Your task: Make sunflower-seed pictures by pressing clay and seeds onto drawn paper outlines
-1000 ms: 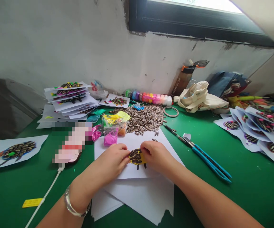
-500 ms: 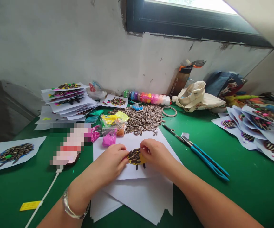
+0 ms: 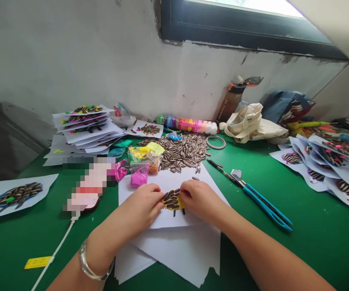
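Observation:
On a white sheet of paper (image 3: 174, 236) lies a yellow clay shape covered with striped sunflower seeds (image 3: 172, 199). My left hand (image 3: 142, 206) presses its fingertips on the left edge of that shape. My right hand (image 3: 199, 199) pinches at its right edge with thumb and fingers. A silver bracelet sits on my left wrist. Just beyond the sheet lies a pile of loose sunflower seeds (image 3: 182, 151), with one seed (image 3: 196, 178) loose on the paper.
Small bags of coloured clay (image 3: 141, 163) lie left of the pile. Blue-handled scissors and a cutter (image 3: 261, 204) lie to the right. Stacks of finished seed pictures (image 3: 85, 127) stand at back left and far right (image 3: 329, 165). A blurred phone (image 3: 88, 190) with cable lies left.
My right hand has shifted slightly down onto the shape's right edge, uncovering a loose seed on the paper. The left hand stays in place.

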A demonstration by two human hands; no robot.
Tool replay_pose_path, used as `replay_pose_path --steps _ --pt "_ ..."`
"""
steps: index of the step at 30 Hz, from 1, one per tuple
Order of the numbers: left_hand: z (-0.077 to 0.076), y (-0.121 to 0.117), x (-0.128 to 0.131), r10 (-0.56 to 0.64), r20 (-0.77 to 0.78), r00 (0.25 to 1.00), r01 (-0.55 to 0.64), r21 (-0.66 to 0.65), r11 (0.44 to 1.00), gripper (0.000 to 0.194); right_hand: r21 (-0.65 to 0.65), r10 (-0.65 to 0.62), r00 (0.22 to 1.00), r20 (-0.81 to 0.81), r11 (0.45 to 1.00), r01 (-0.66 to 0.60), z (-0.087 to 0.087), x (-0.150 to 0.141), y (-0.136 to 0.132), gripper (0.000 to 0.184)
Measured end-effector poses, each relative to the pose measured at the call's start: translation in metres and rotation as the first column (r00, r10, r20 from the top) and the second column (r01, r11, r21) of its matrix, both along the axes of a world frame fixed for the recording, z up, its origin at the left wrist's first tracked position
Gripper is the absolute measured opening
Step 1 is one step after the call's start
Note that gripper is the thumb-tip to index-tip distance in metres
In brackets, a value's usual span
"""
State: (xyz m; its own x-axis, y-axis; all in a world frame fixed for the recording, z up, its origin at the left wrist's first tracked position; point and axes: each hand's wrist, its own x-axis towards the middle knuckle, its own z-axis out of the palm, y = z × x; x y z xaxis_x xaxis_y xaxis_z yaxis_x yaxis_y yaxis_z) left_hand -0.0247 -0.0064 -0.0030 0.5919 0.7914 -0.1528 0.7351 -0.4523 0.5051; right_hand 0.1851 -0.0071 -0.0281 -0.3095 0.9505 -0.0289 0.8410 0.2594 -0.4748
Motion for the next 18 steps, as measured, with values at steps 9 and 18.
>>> replay_pose_path --steps 9,18 --pt "-0.004 0.001 -0.001 -0.002 0.009 1.000 0.001 0.018 1.000 0.024 0.197 -0.233 0.971 -0.060 0.950 0.241 -0.008 0.061 0.037 0.024" --pt "-0.007 0.001 -0.004 -0.002 0.032 0.999 0.001 0.024 1.000 0.024 0.187 -0.178 0.975 0.134 0.971 0.151 -0.018 0.062 0.045 0.026"
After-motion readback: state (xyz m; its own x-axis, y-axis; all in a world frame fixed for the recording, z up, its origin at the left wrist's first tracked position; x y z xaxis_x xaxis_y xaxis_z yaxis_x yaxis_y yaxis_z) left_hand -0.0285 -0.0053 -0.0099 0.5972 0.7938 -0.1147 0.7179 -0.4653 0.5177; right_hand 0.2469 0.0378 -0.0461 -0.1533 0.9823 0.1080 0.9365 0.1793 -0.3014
